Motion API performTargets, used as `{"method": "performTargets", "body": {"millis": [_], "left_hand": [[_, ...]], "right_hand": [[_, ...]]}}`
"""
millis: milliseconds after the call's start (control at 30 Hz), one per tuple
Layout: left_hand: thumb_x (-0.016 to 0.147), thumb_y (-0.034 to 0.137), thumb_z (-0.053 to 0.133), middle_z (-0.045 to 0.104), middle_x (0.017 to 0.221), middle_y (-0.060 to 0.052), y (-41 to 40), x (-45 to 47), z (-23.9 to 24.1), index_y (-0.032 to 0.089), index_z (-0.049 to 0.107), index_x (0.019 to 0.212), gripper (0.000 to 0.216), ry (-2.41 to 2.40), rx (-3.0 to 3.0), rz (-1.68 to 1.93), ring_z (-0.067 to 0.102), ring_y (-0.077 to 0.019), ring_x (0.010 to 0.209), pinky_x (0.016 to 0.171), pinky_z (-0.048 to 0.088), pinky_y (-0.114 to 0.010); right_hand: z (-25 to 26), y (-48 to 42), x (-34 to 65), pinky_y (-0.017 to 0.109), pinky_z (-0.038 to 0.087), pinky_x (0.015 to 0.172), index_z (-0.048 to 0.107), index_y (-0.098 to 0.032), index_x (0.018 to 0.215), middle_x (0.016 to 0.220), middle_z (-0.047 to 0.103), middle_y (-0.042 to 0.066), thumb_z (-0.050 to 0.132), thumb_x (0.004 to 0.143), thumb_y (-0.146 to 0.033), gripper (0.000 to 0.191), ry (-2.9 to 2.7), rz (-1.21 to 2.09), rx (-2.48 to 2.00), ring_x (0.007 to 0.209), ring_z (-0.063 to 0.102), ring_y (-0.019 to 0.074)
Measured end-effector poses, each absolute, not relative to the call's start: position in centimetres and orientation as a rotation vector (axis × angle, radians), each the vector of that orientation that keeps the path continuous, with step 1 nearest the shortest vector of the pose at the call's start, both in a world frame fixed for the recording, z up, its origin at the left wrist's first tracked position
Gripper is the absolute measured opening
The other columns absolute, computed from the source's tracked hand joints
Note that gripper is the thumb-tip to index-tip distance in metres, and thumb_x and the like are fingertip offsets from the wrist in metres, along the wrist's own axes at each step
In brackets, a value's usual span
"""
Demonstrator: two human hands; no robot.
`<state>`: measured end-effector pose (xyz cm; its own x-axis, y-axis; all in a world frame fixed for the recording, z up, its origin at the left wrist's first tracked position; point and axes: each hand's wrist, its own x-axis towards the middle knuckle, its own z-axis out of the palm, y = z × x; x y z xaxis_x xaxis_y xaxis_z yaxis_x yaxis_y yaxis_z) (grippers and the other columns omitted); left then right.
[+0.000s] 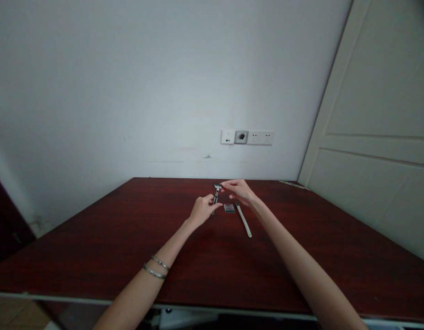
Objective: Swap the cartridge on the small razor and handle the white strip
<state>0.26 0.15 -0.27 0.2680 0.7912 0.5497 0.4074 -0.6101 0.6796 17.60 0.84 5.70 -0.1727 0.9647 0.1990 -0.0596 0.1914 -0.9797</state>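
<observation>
My left hand [202, 210] is closed around the handle of a razor [216, 191], which stands nearly upright above the table, its T-shaped head at the top. With thumb and fingertips, my right hand [237, 189] pinches the right end of that head. Just right of the handle, a small flat rectangular case [229, 208] lies on the table; its contents are too small to make out. Beside it is a slim white stick [244, 222] with a hole at its near end, lying below my right wrist. Its far tip looks darker.
The dark red wooden tabletop [129, 247] reaches back to a white wall [146, 91]. Several socket plates [260, 138] are fixed on the wall. A pale panelled door [377, 137] stands along the right side. A pale strip [292, 184] lies at the back right edge.
</observation>
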Motion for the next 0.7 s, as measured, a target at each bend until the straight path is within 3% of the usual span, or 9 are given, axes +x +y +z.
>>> {"method": "performTargets", "body": {"millis": [400,700], "left_hand": [[0.073,0.044,0.06,0.05,0.053,0.004,0.3,0.4,-0.32,0.014,0.053,0.064,0.032,1.079,2.244,1.333,0.04,-0.0079,0.048,0.049,0.03,-0.019],[0.073,0.044,0.061,0.054,0.057,0.002,0.51,0.38,-0.61,0.014,0.055,0.067,0.031,1.06,2.227,1.304,0.044,-0.0094,0.052,0.05,0.032,-0.02]], "right_hand": [[5.47,1.06,17.39,0.012,0.043,0.036,0.07,-0.011,0.08,0.07,0.069,0.007,0.07,0.066,-0.031,0.024,-1.432,1.108,-0.931,0.065,0.063,0.0136],[5.55,1.12,17.31,0.013,0.044,0.036,0.071,-0.012,0.079,0.069,0.069,0.006,0.071,0.065,-0.03,0.023,-1.439,1.071,-0.917,0.064,0.063,0.0138]]}}
